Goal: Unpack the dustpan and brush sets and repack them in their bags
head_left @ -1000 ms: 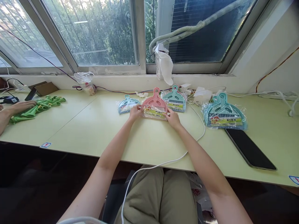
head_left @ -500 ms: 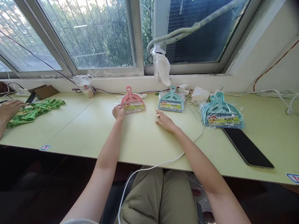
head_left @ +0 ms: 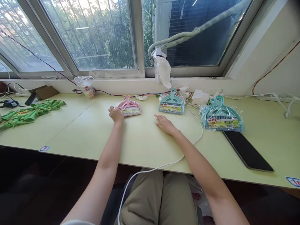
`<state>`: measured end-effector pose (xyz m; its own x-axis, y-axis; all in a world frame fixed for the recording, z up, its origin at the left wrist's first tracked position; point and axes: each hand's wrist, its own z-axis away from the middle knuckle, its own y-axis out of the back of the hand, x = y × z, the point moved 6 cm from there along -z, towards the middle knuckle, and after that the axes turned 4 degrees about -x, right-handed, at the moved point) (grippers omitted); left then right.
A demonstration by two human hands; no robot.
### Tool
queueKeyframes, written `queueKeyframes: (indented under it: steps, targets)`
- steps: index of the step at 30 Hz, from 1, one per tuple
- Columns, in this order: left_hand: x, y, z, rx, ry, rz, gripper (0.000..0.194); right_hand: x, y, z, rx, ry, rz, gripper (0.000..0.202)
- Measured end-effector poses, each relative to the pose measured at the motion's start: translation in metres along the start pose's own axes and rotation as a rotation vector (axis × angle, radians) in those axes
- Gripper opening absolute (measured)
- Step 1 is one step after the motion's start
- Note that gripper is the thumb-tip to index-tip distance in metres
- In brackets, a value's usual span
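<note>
My left hand (head_left: pixel 116 114) is at the left edge of a pink mini dustpan and brush set (head_left: pixel 129 107) in clear wrap, its fingers apart and touching or nearly touching the corner. The pink set lies low on the table, with its lower left corner partly hidden by the hand. My right hand (head_left: pixel 166 124) rests palm down on the table with fingers stretched out, holding nothing. Just beyond it lies a wrapped teal dustpan and brush set (head_left: pixel 172 102). A stack of wrapped teal dustpan sets (head_left: pixel 222 115) sits farther right.
A black phone (head_left: pixel 247 150) lies at the right, touching the stack. A white cable (head_left: pixel 168 163) crosses the table and hangs over its front edge. Green horn-shaped pieces (head_left: pixel 31 115) lie at the left. A plastic bag (head_left: pixel 84 86) and a tissue pack (head_left: pixel 161 68) are by the window.
The pink set has tipped down flatter and shifted slightly left, and my left hand's fingers have loosened. My right hand has barely moved. Another person's hand has left the view at the far left.
</note>
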<state>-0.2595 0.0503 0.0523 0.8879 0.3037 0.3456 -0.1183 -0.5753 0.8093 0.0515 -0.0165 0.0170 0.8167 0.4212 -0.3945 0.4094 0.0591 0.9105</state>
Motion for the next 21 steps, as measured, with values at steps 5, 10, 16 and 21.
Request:
queueKeyframes:
  steps: [5, 10, 16, 21]
  targets:
    - [0.041, 0.005, 0.015, 0.057, -0.294, 0.054, 0.04, -0.001, 0.0, 0.0, 0.018, 0.014, -0.011, 0.055]
    - [0.072, -0.026, 0.03, -0.244, -0.525, 0.167, 0.028, 0.024, 0.023, -0.001, 0.254, -0.101, -0.038, 0.047]
    - [0.066, -0.048, 0.027, -0.39, -0.488, 0.366, 0.028, 0.104, 0.065, 0.031, 0.734, -0.583, -0.059, 0.051]
    - [0.058, -0.054, 0.015, -0.464, -0.357, 0.509, 0.037, 0.142, 0.057, 0.045, 0.592, -0.804, -0.145, 0.044]
